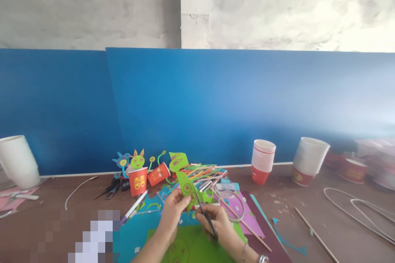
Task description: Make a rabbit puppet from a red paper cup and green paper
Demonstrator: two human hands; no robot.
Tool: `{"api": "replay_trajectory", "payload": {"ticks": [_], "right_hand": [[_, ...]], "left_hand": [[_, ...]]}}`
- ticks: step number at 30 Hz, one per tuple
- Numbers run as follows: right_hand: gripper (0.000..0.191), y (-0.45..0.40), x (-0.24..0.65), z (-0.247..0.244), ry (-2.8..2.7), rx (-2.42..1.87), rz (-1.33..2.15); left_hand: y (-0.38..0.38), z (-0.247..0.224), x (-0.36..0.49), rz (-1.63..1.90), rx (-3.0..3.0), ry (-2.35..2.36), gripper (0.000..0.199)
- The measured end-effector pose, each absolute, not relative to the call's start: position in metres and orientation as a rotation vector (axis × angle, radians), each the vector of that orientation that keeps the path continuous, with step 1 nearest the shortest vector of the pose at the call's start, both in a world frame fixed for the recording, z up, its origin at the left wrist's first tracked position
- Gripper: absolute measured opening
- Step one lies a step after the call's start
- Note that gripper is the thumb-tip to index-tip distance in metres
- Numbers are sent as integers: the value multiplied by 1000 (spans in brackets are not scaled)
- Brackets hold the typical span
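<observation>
Between its thumb and fingers, my left hand (173,210) pinches a strip of green paper (186,185) with drawn circles and leaf-like shapes. My right hand (217,224) holds dark-handled scissors (210,227), their blades up against the right edge of the strip. Below both hands lies a green sheet (193,246) with a face drawn in red, on top of a blue sheet (131,236). Just behind the hands are paper scraps and a pile of colourful sticks (200,171).
Red cups (138,181) with paper animal figures stand at the back left. Stacked paper cups (263,160) are at the back right, beside a larger white-topped stack (309,160). A wooden stick (315,234) and a white cable (345,209) lie on the right.
</observation>
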State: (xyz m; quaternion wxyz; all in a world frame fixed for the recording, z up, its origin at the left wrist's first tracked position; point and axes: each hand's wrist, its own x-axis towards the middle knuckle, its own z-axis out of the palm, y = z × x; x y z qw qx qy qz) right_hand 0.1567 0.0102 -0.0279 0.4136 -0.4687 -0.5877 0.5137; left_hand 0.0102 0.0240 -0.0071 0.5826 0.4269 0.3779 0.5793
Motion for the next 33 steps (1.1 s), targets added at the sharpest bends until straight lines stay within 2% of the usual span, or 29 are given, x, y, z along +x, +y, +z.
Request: {"api": "replay_trajectory", "payload": {"ticks": [24,27,31,33], "right_hand": [[47,7,158,-26,-1459,-1185,1382],[52,7,158,-30,-1418,-1195,1400],[73,6,158,-35,-1308,-1191,1404],[75,6,158,-36,-1313,-1182,1406]], "left_hand": [[33,-19,5,1341,1148,1037,38],[32,-19,5,1331,1161,1033,38],[32,-20,6,1311,1183,1021,38],[32,-19,6,1303,1190,1016,38]]}}
